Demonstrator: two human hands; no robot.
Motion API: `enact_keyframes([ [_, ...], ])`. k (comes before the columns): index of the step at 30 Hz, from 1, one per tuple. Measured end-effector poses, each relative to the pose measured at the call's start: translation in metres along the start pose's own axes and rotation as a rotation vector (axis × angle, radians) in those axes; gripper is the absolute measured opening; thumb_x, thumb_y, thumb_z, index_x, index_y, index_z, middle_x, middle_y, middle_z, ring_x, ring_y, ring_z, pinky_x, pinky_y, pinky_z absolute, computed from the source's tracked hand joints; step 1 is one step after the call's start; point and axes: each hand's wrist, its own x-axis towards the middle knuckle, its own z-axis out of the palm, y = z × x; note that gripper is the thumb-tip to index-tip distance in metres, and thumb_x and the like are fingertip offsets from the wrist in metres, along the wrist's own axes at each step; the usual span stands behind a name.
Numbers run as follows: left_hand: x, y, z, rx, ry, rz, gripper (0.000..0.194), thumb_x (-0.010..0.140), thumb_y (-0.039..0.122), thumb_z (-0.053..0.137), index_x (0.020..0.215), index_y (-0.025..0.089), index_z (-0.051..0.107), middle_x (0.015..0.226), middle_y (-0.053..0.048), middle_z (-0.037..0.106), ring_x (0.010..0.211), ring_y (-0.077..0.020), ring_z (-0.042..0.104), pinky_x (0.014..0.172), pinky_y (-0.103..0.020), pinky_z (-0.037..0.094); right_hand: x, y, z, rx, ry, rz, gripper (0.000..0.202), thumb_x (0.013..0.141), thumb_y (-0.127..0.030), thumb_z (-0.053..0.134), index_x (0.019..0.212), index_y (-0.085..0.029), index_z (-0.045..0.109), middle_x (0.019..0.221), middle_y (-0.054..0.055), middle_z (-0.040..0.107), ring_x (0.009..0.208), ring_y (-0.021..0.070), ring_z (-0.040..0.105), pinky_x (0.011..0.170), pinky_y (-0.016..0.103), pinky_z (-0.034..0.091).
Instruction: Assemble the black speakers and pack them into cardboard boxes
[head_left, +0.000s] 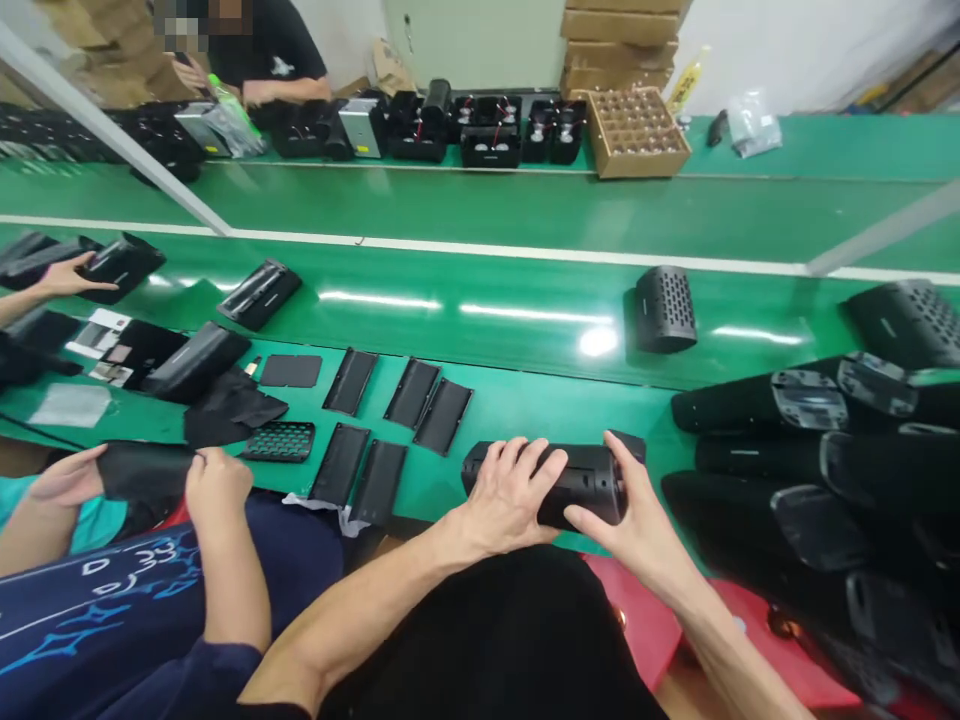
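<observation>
Remotely, I see the left hand [508, 502] clamped on the black casing [589, 476], the right hand [641, 515] gripping its end (right of the flat panels [444, 416]): positioning, I judge; the next move needs both steady.

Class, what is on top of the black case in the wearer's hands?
The left hand lies over the black case, the right hand grasps its end; whatever surface these hands cover cannot be seen.

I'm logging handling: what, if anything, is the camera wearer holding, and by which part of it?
A black case: the left grip lies over its long body; the right grip has its right end between thumb and fingers.
</observation>
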Motion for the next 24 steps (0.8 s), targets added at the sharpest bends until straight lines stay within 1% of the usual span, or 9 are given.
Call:
enact_keyframes([
  [2,-0.012,-0.007,-0.013,-0.062,-0.059,-0.017,0.098,0.068,0.058,0.091,0.15,0.026,0.05,0.154,-0.021,0.052,0.14,-0.0472,0.048,0.118,-0.067,0.032,-0.011,0.013,0.008,0.033,-0.004,0.043,0.109,0.073,-0.058,0.084,0.163,-0.028,0.03,0.15,0.014,0.05,0.131,0.0359,0.058,0.115,0.055,0.045],
  [3,-0.019,-0.013,-0.019,-0.132,-0.069,-0.074,0.102,0.065,0.065,0.09,0.15,0.027,0.05,0.155,-0.02,0.051,0.141,-0.046,0.047,0.12,-0.065,0.032,-0.02,0.022,0.011,0.072,-0.018,0.058,0.11,0.073,-0.057,0.085,0.162,-0.027,0.03,0.146,0.014,0.053,0.126,0.035,0.061,0.111,0.053,0.049],
  [6,-0.045,-0.035,-0.03,-0.486,-0.114,-0.391,0.111,0.064,0.078,0.084,0.153,0.026,0.045,0.156,-0.019,0.047,0.14,-0.0432,0.048,0.117,-0.058,0.039,-0.048,0.049,0.014,0.148,-0.023,0.08,0.111,0.069,-0.058,0.088,0.159,-0.025,0.031,0.138,0.015,0.056,0.12,0.0346,0.063,0.102,0.049,0.054],
  [9,-0.067,-0.044,-0.024,-0.884,-0.187,-0.586,0.106,0.068,0.08,0.079,0.151,0.025,0.041,0.138,-0.014,0.056,0.117,-0.0345,0.061,0.1,-0.048,0.051,-0.064,0.064,0.008,0.195,-0.034,0.082,0.113,0.068,-0.061,0.088,0.157,-0.025,0.029,0.147,0.018,0.051,0.128,0.037,0.059,0.103,0.049,0.053],
  [11,-0.073,-0.039,-0.019,-0.955,-0.141,-0.604,0.1,0.069,0.074,0.081,0.148,0.027,0.042,0.132,-0.009,0.057,0.109,-0.0295,0.061,0.096,-0.043,0.051,-0.064,0.064,0.002,0.247,-0.086,0.105,0.115,0.07,-0.065,0.085,0.16,-0.027,0.025,0.155,0.019,0.047,0.136,0.0383,0.055,0.106,0.05,0.051],
  [14,-0.073,-0.029,-0.02,-0.868,-0.077,-0.571,0.105,0.066,0.066,0.088,0.151,0.027,0.04,0.142,-0.011,0.052,0.116,-0.0309,0.057,0.1,-0.042,0.048,-0.059,0.056,-0.007,0.257,-0.143,0.178,0.107,0.076,-0.067,0.079,0.162,-0.03,0.026,0.16,0.017,0.045,0.139,0.0379,0.053,0.109,0.05,0.049],
  [17,-0.072,-0.025,-0.03,-0.885,-0.132,-0.526,0.113,0.067,0.065,0.087,0.158,0.027,0.031,0.154,-0.014,0.044,0.126,-0.0347,0.053,0.105,-0.044,0.045,-0.057,0.047,-0.012,0.191,-0.176,0.204,0.095,0.078,-0.067,0.076,0.156,-0.029,0.036,0.16,0.016,0.046,0.138,0.0384,0.054,0.109,0.05,0.049],
  [19,-0.074,-0.023,-0.034,-0.912,-0.153,-0.513,0.106,0.071,0.064,0.084,0.156,0.027,0.033,0.154,-0.013,0.043,0.127,-0.0342,0.053,0.106,-0.043,0.045,-0.06,0.046,-0.012,0.169,-0.16,0.18,0.09,0.079,-0.067,0.075,0.152,-0.028,0.039,0.158,0.016,0.048,0.138,0.0389,0.054,0.111,0.052,0.047],
  [24,-0.077,-0.012,-0.031,-0.883,-0.063,-0.511,0.094,0.071,0.063,0.083,0.148,0.026,0.043,0.14,-0.011,0.053,0.114,-0.0302,0.057,0.097,-0.039,0.047,-0.066,0.056,-0.005,0.178,-0.068,0.146,0.082,0.081,-0.063,0.077,0.149,-0.031,0.045,0.155,0.013,0.051,0.138,0.0375,0.052,0.111,0.051,0.045],
])
